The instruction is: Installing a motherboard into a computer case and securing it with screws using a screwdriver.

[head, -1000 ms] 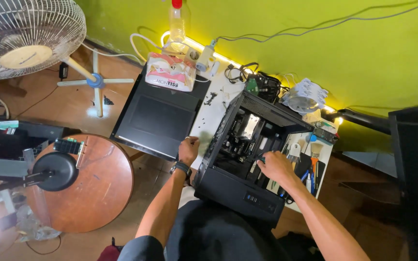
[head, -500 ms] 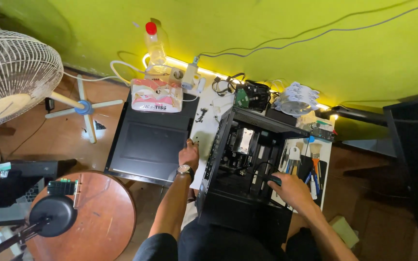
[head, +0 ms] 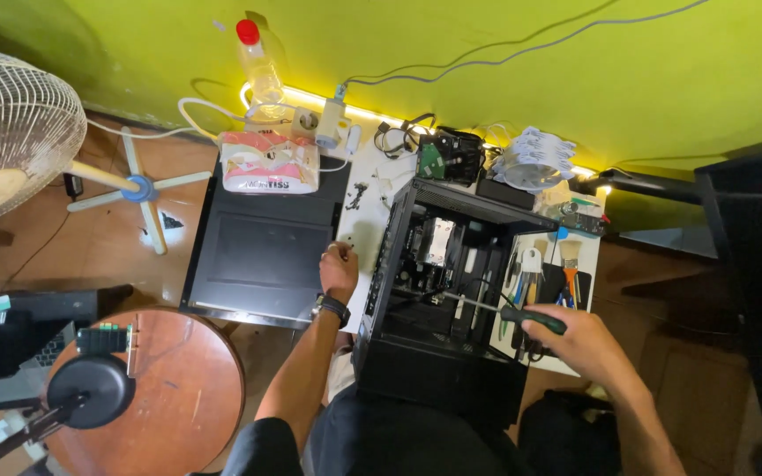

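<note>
An open black computer case (head: 451, 291) lies on a white mat, its inner parts showing. My right hand (head: 575, 339) grips a screwdriver (head: 496, 308) with a dark green and black handle; its metal shaft reaches left into the case. My left hand (head: 339, 269) rests closed on the white mat (head: 359, 229) just left of the case, a dark watch on its wrist. Whether the left fingers pinch anything small is too small to tell.
A black side panel (head: 262, 256) lies left of the mat with a tissue pack (head: 268, 163) on it. A bottle (head: 262, 70), cables and tools (head: 544, 273) lie near the green wall. A fan (head: 11, 132) and a round wooden stool (head: 165, 397) stand at left.
My right hand has picked up the screwdriver from the tool side and brought its shaft into the case. The view shifted down and right; my left hand stays beside the case.
</note>
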